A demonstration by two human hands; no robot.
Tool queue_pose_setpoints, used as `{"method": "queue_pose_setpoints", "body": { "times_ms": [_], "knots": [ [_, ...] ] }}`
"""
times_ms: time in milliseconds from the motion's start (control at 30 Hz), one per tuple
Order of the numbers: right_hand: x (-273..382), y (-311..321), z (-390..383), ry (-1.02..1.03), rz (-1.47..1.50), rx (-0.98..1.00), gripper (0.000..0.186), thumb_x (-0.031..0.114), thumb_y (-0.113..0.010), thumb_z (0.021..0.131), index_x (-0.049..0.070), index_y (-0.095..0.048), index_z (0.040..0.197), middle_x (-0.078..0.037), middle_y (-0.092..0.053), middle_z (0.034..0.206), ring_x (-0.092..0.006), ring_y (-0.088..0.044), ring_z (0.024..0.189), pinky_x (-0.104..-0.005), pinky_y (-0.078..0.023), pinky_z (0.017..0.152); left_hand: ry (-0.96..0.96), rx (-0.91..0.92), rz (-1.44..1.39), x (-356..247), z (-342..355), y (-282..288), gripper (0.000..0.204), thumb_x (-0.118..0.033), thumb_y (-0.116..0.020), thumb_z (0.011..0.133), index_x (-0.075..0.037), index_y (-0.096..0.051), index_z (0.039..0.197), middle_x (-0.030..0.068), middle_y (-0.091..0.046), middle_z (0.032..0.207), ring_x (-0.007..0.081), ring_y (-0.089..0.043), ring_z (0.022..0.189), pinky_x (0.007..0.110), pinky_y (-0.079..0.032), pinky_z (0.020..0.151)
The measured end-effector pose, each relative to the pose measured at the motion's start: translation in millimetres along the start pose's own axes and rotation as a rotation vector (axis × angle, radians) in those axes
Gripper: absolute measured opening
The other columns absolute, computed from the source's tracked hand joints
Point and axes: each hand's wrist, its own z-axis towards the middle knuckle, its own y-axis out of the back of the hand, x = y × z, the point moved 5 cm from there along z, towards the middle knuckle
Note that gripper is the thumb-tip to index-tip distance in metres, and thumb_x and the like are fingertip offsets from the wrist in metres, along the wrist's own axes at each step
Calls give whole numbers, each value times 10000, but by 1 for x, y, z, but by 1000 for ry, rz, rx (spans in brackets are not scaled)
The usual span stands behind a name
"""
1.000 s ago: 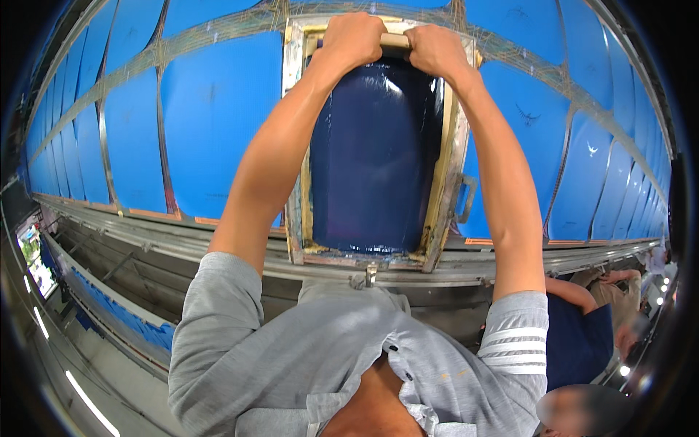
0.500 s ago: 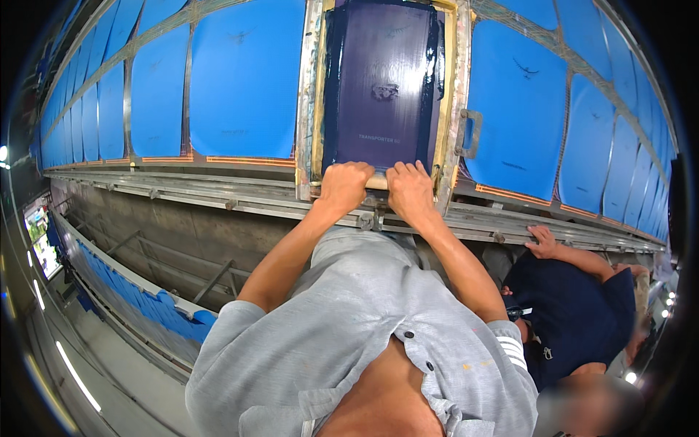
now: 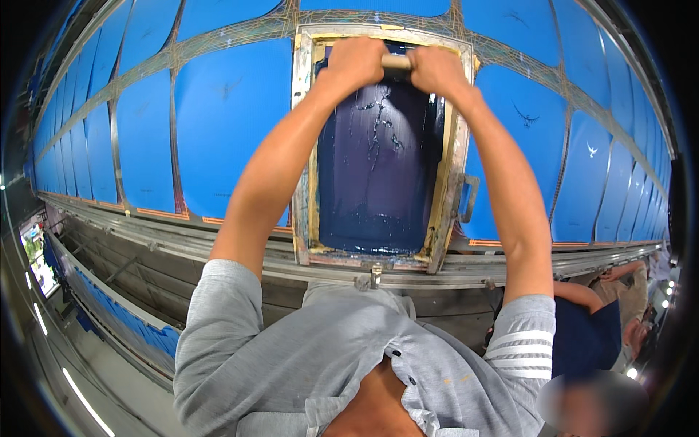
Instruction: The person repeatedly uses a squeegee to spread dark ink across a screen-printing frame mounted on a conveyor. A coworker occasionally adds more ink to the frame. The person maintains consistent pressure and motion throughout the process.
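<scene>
A wood-and-metal framed screen lies on the long table, its inner mesh coated in glossy dark navy ink with a few streaks and droplets. At the far end of the screen, both my arms reach up to a pale bar-handled squeegee. My left hand is closed round the bar's left part and my right hand round its right part. The squeegee's blade is hidden. A metal handle sticks out from the frame's right side.
Blue panels line the table on both sides and beyond the screen. Metal rails run along the near edge. A blue-lined rack stands at lower left. A co-worker in navy and another in khaki are at lower right.
Half a second ago my hands and the squeegee were at the screen's near end; they are back at the far end now, as one second ago. The ink coating has changed.
</scene>
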Motion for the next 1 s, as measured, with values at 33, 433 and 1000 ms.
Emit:
{"method": "queue_pose_setpoints", "body": {
  "times_ms": [33, 433, 1000],
  "knots": [
    [-8, 5, 18, 1, -6, 3, 227, 136, -584, 760, 98, -749, 913, -203, -727, 889, -398, -711, 856, -495, -568, 765, -10, -10, -3, 6, 19, 3, 260, -126, -644, 746, -192, -791, 951, 169, -731, 850, 367, -716, 824, 487, -564, 727],
    [33, -15, -51, 26, 63, -8, 163, 62, -587, 750, 50, -710, 856, -188, -710, 867, -387, -696, 822, -497, -563, 763, -4, 51, 4, -15, -55, -12, 200, -98, -668, 719, -178, -780, 865, 146, -717, 770, 355, -708, 738, 488, -561, 666],
    [34, -59, -285, -305, 99, -446, 607, 459, -751, 820, 49, -636, 1254, -233, -559, 1361, -372, -483, 1297, -542, -385, 1065, 6, 23, -201, -126, -345, -67, 292, -9, -642, 686, -70, -730, 958, 84, -735, 920, 290, -713, 856, 420, -564, 702]
  ]
}}
